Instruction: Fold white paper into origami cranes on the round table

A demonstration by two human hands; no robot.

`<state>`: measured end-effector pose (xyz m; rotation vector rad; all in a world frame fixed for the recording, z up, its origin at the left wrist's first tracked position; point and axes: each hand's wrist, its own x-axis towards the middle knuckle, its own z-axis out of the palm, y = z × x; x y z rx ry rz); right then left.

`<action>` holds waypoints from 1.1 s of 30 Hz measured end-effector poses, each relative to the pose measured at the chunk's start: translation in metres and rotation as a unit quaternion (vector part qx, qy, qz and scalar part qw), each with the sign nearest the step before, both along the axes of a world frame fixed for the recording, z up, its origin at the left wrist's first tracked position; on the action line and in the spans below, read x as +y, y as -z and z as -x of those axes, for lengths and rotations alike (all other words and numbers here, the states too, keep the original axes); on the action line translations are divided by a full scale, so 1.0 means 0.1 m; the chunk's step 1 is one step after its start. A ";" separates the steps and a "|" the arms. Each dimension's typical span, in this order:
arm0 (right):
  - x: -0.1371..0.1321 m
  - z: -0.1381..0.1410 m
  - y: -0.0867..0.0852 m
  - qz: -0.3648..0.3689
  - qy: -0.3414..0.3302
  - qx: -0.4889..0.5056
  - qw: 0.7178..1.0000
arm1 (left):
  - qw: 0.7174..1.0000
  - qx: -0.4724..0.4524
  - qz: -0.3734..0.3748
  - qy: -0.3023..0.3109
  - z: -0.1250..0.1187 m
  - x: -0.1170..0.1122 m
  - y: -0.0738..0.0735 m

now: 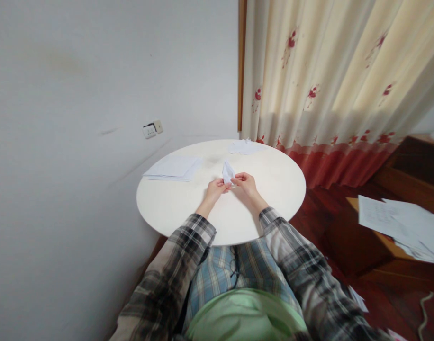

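Note:
A small piece of folded white paper (228, 171) is held up between my two hands over the middle of the round table. My left hand (217, 187) pinches its lower left edge, the fingers closed. From the other side, my right hand (244, 183) grips its lower right edge between thumb and fingers. The paper narrows to a point at the top. Its lower part is partly hidden by my fingertips.
On the white round table (274, 199), a stack of white sheets (172, 167) lies at left and crumpled white paper pieces (246, 147) at the back. A wall (78, 142) borders the left, a curtain (320, 94) the back right. More papers (398, 222) cover wooden furniture at right.

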<state>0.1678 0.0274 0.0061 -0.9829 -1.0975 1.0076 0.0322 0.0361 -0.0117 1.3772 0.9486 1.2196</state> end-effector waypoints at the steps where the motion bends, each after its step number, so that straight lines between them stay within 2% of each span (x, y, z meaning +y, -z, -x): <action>1: 0.00 0.00 0.00 0.001 -0.002 -0.001 1.000 | 1.000 0.007 -0.003 -0.007 0.00 0.00 0.00; 14: -0.01 0.04 0.06 0.009 -0.075 0.006 0.997 | 0.994 0.033 -0.022 -0.097 0.00 -0.08 -0.12; 23: -0.04 0.02 0.03 0.019 -0.055 -0.012 0.998 | 0.995 0.044 -0.020 -0.087 -0.01 -0.08 -0.11; 30: -0.06 0.00 -0.03 0.034 -0.034 -0.009 0.999 | 0.998 0.047 -0.019 -0.030 0.01 -0.08 -0.10; 33: -0.06 0.01 -0.03 0.044 -0.039 0.002 0.998 | 0.998 0.054 -0.014 -0.028 0.01 -0.07 -0.08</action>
